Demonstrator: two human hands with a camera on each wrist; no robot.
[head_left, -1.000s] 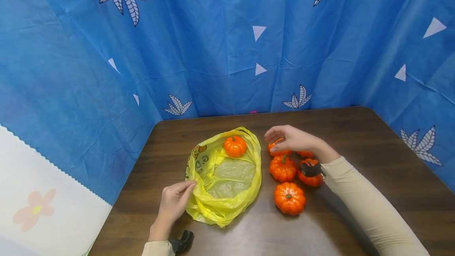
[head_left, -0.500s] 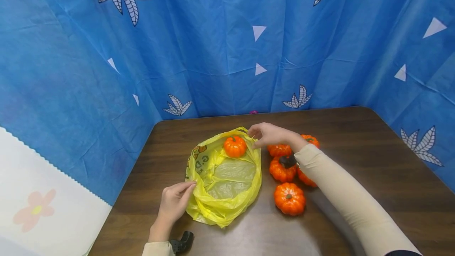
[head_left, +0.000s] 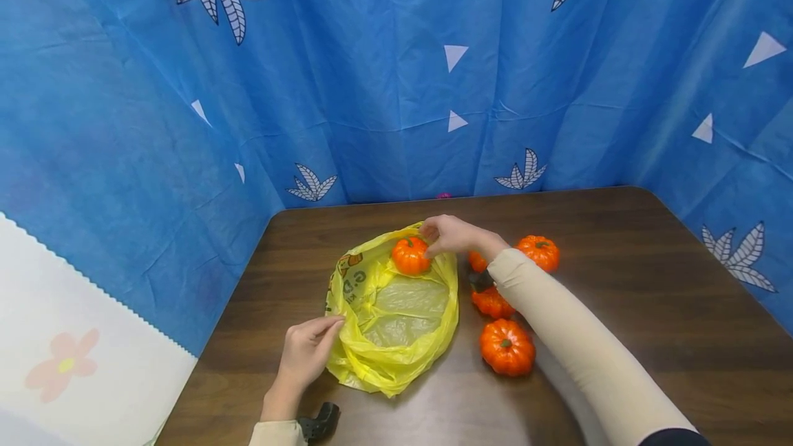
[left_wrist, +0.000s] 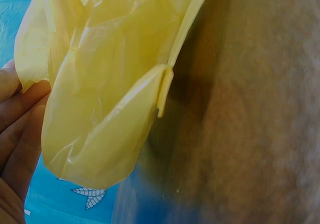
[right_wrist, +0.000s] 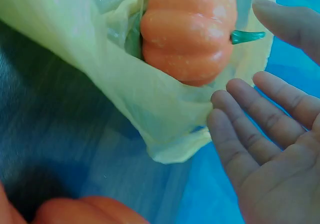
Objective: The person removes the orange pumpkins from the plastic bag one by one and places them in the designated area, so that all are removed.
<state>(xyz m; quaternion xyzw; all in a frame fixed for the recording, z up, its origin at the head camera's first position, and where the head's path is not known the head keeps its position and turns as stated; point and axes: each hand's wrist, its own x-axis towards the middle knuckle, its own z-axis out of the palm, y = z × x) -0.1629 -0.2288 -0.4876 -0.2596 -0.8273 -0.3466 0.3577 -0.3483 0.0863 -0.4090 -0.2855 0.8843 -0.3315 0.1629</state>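
Note:
A yellow plastic bag [head_left: 392, 372] lies spread on the table with its mouth wide, printed lettering showing on its left inner wall. My left hand [head_left: 303, 355] pinches the bag's left rim between thumb and fingers; the left wrist view shows these fingers [left_wrist: 20, 144] at the yellow film. Inside the bag, toward the back, sits a small orange pumpkin [head_left: 409, 257] with a green stem. My right hand [head_left: 457, 234] reaches over the bag's back right rim, its fingertips right beside that pumpkin. In the right wrist view its fingers [right_wrist: 260, 111] are spread, with the palm toward the pumpkin.
Several more orange pumpkins stand right of the bag, including a front one [head_left: 506, 347] and a back one [head_left: 537, 253]; my right sleeve [head_left: 576, 336] hides part of the group. The brown wooden table [head_left: 669, 294] meets a blue curtain [head_left: 372, 74] behind.
My right hand has moved left from above the loose pumpkins to the pumpkin in the bag. The left hand has stayed at the bag's rim.

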